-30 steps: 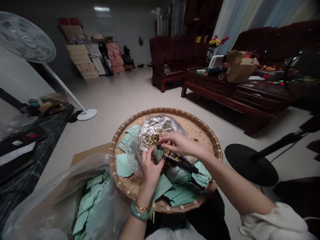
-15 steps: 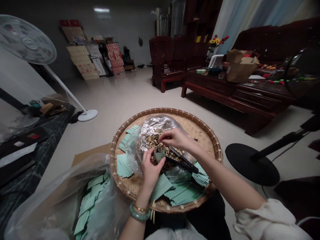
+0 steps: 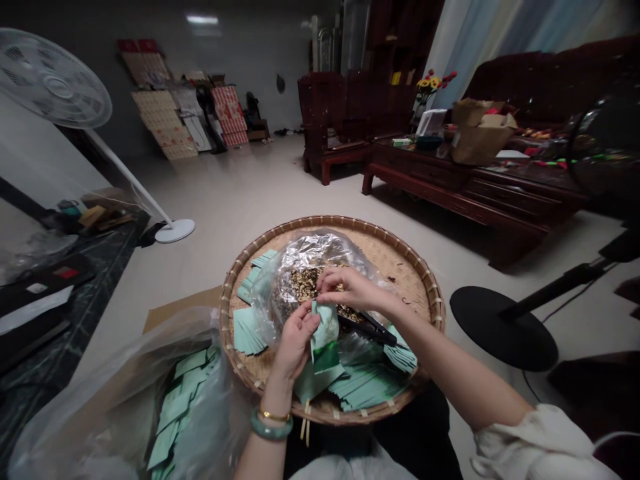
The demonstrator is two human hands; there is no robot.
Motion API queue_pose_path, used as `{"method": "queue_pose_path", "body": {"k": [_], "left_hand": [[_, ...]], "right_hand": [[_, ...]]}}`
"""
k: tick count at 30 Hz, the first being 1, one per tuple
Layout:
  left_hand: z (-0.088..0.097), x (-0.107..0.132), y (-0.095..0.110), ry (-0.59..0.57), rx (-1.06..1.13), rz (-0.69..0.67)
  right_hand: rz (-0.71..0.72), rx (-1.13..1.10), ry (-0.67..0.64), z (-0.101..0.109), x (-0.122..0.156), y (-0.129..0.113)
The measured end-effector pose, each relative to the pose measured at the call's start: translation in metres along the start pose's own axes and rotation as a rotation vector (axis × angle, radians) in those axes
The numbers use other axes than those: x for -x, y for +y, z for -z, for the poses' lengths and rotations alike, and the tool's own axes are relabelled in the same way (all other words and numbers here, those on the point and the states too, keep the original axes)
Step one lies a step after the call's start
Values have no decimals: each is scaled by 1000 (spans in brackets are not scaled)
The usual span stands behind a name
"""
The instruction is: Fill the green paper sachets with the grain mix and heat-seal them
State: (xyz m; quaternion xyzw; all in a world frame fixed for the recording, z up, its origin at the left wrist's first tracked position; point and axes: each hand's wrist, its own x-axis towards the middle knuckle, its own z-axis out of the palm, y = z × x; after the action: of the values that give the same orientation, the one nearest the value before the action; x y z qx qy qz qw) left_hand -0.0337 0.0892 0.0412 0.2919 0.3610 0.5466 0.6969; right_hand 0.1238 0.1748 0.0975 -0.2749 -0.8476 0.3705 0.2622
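A light green paper packet with a dark green lower band hangs upright between my hands. My left hand pinches its upper left edge. The fingers of my right hand are closed at its top right corner. Behind it lies an open clear plastic bag of dry, mixed brown and yellow bits. Black tongs rest on the bag, partly covered by my right hand. Fanned green packets lie in front, on a round woven bamboo tray.
More green packets lie on the tray's left side. A big clear bag at lower left holds several green packets. A white standing fan is at left, a black fan base at right. A dark wooden table stands beyond.
The packet's mouth was open toward me; now its printed face shows flat. My right hand has come down from above the bits onto the packet's top edge.
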Motion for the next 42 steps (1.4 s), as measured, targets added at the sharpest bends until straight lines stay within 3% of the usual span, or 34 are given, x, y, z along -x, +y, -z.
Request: {"method": "queue_pose_path", "body": {"k": [5,12,18,21,27,31,33,36,42], "left_hand": [[5,-7,-12,173,-57,-33],[11,-12,-29,317,-140,-163],[8,-10,-29,400,-197,-301],[7,-7,-26,383,-278,-293],[12,1,-26,344,-744,-230],[15,2,-30,295,-795,-213],[18,2,-33,285,-735,-200],[23,2,-38,337,-622,-180],[21,1,-32,351,-490,-201]], "right_hand": [[-151,20,93,-22,-4,13],[-261,51,219,-44,9,18],[-272,-21,198,-47,17,25],[-281,-172,320,-42,13,29],[-285,-298,510,-34,6,29],[-273,-335,621,-37,6,24],[-249,-335,612,-36,7,21],[-211,-325,490,-31,13,18],[-310,-407,275,-26,25,12]]}}
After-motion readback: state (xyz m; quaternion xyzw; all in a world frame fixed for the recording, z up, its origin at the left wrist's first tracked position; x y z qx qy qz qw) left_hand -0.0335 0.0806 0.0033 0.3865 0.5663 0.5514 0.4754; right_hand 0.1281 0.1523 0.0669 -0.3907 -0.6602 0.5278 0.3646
